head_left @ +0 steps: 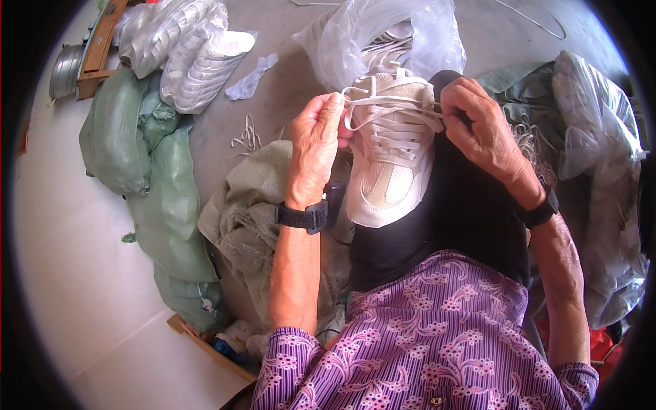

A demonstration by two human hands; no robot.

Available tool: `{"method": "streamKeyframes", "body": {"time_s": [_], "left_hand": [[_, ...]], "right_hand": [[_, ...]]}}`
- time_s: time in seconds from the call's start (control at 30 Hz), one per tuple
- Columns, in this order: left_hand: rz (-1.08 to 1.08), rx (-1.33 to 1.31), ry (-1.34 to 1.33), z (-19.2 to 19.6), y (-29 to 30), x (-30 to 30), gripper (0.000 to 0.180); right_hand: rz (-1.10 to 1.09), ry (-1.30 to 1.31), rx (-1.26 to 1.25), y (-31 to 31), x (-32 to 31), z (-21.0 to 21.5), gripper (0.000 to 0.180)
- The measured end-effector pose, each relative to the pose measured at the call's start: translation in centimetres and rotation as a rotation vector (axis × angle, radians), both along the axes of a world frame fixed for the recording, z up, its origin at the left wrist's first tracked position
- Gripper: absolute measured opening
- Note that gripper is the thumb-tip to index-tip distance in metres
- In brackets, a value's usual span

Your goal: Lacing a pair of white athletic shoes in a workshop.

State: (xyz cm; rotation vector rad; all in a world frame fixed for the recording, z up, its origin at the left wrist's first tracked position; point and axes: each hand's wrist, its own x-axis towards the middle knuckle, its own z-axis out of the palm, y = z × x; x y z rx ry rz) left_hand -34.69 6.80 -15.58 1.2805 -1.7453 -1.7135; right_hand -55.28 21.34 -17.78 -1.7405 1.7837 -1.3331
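A white sneaker upper lies over my dark-trousered lap, its toe toward me. Flat white laces cross its front in several rows. My left hand is beside its left edge, thumb and fingers pinched on a loop of shoelace. On the other side, my right hand is closed with fingers curled, gripping lace that runs across from the upper's top. Its fingertips are partly hidden. Both wrists wear black bands.
Beyond the upper, a clear plastic bag holds more striped white uppers. Plastic-wrapped stacks of uppers and green woven sacks lie at left. Loose laces are on the floor, and another bunch hangs near my right wrist. Wrapped bundles stand at right.
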Motion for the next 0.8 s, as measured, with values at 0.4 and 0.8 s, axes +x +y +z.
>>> {"method": "streamKeyframes", "body": {"time_s": [0.4,0.8], "left_hand": [[-0.009,0.055,0.078,0.2,0.4,-0.6,0.033],[-0.018,0.035,0.037,-0.1,0.8,-0.7,0.037]], "right_hand": [[0.051,-0.151,0.111,0.8,-1.5,1.0,0.012],[0.062,0.348,0.148,-5.0,-0.3,1.4,0.013]]}}
